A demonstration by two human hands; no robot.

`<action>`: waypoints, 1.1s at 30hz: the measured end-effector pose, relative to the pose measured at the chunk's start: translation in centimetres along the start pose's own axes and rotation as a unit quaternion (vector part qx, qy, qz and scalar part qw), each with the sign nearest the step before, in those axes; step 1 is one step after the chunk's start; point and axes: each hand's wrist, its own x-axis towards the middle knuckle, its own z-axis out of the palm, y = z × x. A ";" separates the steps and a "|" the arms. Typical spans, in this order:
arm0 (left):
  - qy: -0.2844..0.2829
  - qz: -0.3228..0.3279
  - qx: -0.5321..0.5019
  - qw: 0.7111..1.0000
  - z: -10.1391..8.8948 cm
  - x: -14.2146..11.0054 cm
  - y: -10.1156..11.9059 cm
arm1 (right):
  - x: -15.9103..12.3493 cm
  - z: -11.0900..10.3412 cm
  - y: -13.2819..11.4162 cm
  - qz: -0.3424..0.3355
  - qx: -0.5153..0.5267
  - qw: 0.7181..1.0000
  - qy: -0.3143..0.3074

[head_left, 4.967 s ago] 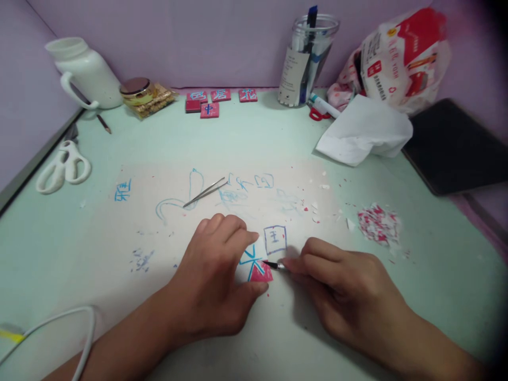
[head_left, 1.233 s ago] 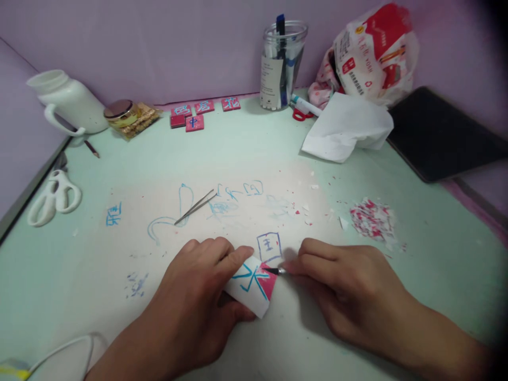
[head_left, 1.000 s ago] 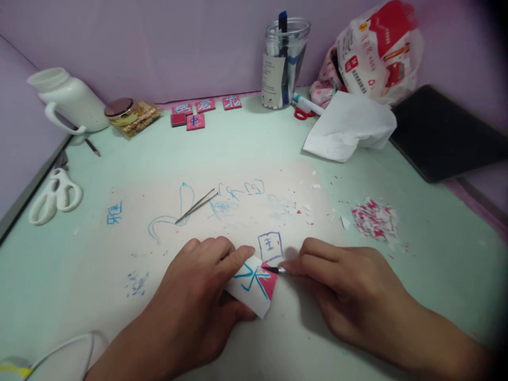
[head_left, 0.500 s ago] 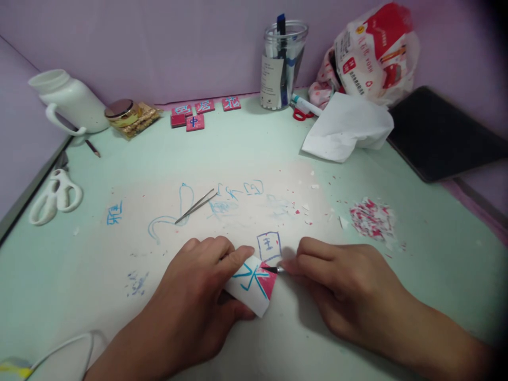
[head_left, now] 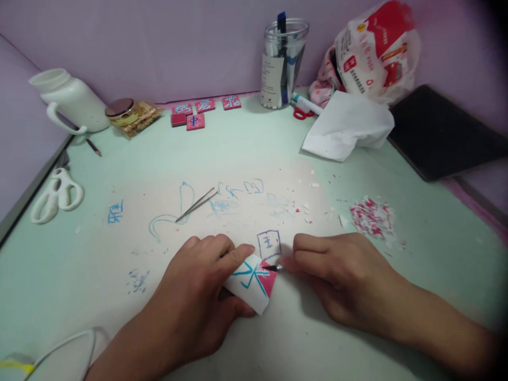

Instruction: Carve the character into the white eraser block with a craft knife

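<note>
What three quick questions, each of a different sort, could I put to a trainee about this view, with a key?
1. The left hand holds the pink-and-white block. Which tool does the right hand hold at its pink corner?
A) scissors
B) pencil
C) pointed knife

2. True or false: the tweezers lie on the desk with neither hand touching them.

3. Fill the blank: the heap of pink and white shavings lies nearer the ____ hand.

Key: 1. C; 2. true; 3. right
</note>
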 end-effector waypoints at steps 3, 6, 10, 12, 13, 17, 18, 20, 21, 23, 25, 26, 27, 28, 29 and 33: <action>0.001 0.001 0.004 1.000 0.1 0.0 -0.1 | 0.1 -0.1 0.3 -0.014 0.015 1.000 -0.011; 0.001 0.004 0.008 1.000 0.1 0.0 -0.1 | 0.4 -0.4 0.9 -0.037 0.036 0.998 -0.033; 0.003 0.008 0.008 1.000 0.2 0.1 0.0 | 0.8 -0.8 1.4 -0.049 0.055 0.996 -0.057; 0.003 0.006 0.008 1.000 0.2 0.1 0.0 | 0.9 -0.9 1.4 -0.046 0.061 0.995 -0.062; 0.004 0.004 0.009 1.000 0.2 0.1 0.0 | 1.0 -1.0 1.4 -0.045 0.063 0.995 -0.063; 0.011 0.005 0.011 1.000 0.3 0.0 -0.1 | 1.0 -1.1 1.5 -0.045 0.075 0.993 -0.076; 0.012 0.006 0.012 1.000 0.3 0.0 -0.1 | 1.0 -1.1 1.5 -0.043 0.079 0.993 -0.078; 0.012 0.006 0.012 1.000 0.3 -0.1 -0.1 | 1.0 -1.1 1.6 -0.044 0.091 0.991 -0.083; 0.012 0.005 0.013 1.000 0.3 -0.1 -0.1 | 1.0 -1.1 1.7 -0.047 0.095 0.991 -0.083; 0.012 0.005 0.014 1.000 0.3 0.0 0.0 | 1.1 -1.1 1.8 -0.054 0.100 0.990 -0.082; 0.007 0.002 0.013 1.000 0.3 0.0 0.0 | 1.1 -1.1 1.9 -0.060 0.104 0.990 -0.080; 0.004 0.000 0.013 1.000 0.3 0.0 0.0 | 1.2 -1.1 1.9 -0.060 0.105 0.989 -0.079; 0.001 -0.001 0.012 1.000 0.3 0.0 0.0 | 1.2 -1.0 1.9 -0.059 0.108 0.989 -0.077; -0.001 -0.001 0.011 1.000 0.3 0.0 0.0 | 1.2 -1.0 1.8 -0.054 0.112 0.990 -0.074; -0.003 0.000 0.009 1.000 0.2 0.0 -0.1 | 1.1 -0.9 1.8 -0.044 0.115 0.990 -0.069; -0.017 -0.001 0.002 1.000 0.1 -0.1 -0.1 | 0.7 -0.7 1.3 0.019 0.127 0.991 -0.034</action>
